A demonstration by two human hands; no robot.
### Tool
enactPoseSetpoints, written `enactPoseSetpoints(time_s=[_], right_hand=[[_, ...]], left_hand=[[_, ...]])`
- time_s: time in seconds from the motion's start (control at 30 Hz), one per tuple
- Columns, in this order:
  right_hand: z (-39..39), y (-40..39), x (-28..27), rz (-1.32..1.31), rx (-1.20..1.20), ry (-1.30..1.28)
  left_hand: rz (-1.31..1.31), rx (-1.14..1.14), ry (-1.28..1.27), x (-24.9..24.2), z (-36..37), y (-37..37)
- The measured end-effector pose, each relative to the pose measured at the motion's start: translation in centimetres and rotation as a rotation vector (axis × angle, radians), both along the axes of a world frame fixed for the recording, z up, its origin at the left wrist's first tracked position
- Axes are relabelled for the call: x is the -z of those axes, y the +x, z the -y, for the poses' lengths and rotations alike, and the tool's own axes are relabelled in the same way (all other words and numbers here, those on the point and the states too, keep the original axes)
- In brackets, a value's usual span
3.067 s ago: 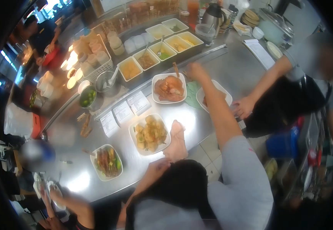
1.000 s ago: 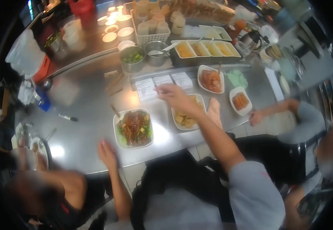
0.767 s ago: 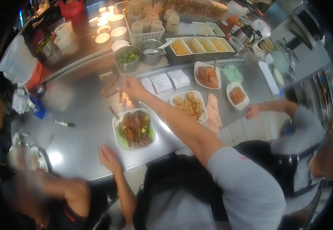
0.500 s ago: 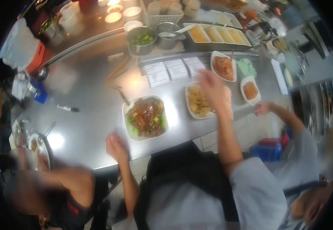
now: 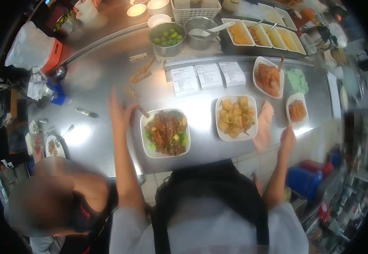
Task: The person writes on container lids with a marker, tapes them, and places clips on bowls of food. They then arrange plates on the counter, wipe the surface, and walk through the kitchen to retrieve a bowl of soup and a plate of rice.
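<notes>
My left hand is raised over the counter with fingers and thumb apart, holding nothing. Its thumb is close to a wooden clothespin at the upper left rim of a square white bowl, which holds glazed brown meat over green vegetables. On the right, my right hand is closed, its fingertips at the lower edge of a small white dish with orange-brown food. Between the hands stands a white bowl of golden fried cubes, beside a peach cloth hanging over the counter edge.
Behind stand a bowl of reddish meat, a green cloth, printed slips, a pot of limes and sauce trays. Loose clothespins and a marker lie left. A co-worker is close at left.
My left hand has risen from the counter's front edge to beside the meat bowl. My right hand has moved from above the fried cubes to the small dish. The co-worker's hand at right is gone.
</notes>
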State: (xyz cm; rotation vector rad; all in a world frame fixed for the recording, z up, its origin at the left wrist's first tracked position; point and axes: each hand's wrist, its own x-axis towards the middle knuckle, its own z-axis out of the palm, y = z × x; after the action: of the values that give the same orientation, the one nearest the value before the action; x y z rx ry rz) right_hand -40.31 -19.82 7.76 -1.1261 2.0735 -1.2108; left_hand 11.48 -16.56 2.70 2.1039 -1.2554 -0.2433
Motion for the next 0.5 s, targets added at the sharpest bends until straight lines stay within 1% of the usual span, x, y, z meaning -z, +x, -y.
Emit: enactPoseSetpoints(time_s=[0.07, 0.1, 0.13, 0.17, 0.2, 0.27, 0.3, 0.37, 0.4, 0.47, 0.5], right_hand=[[-0.8, -1.8, 1.2, 0.062, -0.043, 0.043], [-1.1, -2.5, 1.8, 0.115, -0.083, 0.083], [-1.4, -2.6, 1.7, 0.130, -0.096, 0.085], [-1.7, -2.6, 1.1, 0.078, -0.151, 0.117], [-1.9, -2.4, 0.8, 0.025, -0.202, 0.147], [-2.3, -2.4, 0.5, 0.039, -0.217, 0.170], [-2.4, -2.5, 0.4, 0.038, -0.230, 0.190], [-2.3, -2.3, 0.2, 0.022, -0.222, 0.193], [-2.3, -2.2, 0.0, 0.008, -0.220, 0.196], [-1.8, -2.1, -0.1, -0.026, -0.220, 0.203], [-1.4, -1.8, -0.3, -0.050, -0.229, 0.208]], left_hand=[[0.180, 0.176, -0.011, -0.7, 4.2, 1.9], [0.193, 0.166, -0.007, -0.6, 6.1, 2.6], [0.266, 0.295, 0.008, -0.1, 7.6, 3.5], [0.341, 0.429, 0.023, 0.2, 9.0, 4.3], [0.355, 0.427, 0.027, 0.3, 10.4, 4.7], [0.307, 0.537, 0.041, 1.1, 12.5, 4.1], [0.308, 0.542, 0.042, 1.4, 13.3, 3.9], [0.195, 0.745, 0.016, 2.0, 14.7, 2.6], [0.186, 0.754, 0.015, 2.3, 14.7, 1.8], [-0.063, 0.705, 0.024, 2.5, 14.4, 0.3], [-0.065, 0.708, 0.021, 2.7, 14.4, 0.2]])
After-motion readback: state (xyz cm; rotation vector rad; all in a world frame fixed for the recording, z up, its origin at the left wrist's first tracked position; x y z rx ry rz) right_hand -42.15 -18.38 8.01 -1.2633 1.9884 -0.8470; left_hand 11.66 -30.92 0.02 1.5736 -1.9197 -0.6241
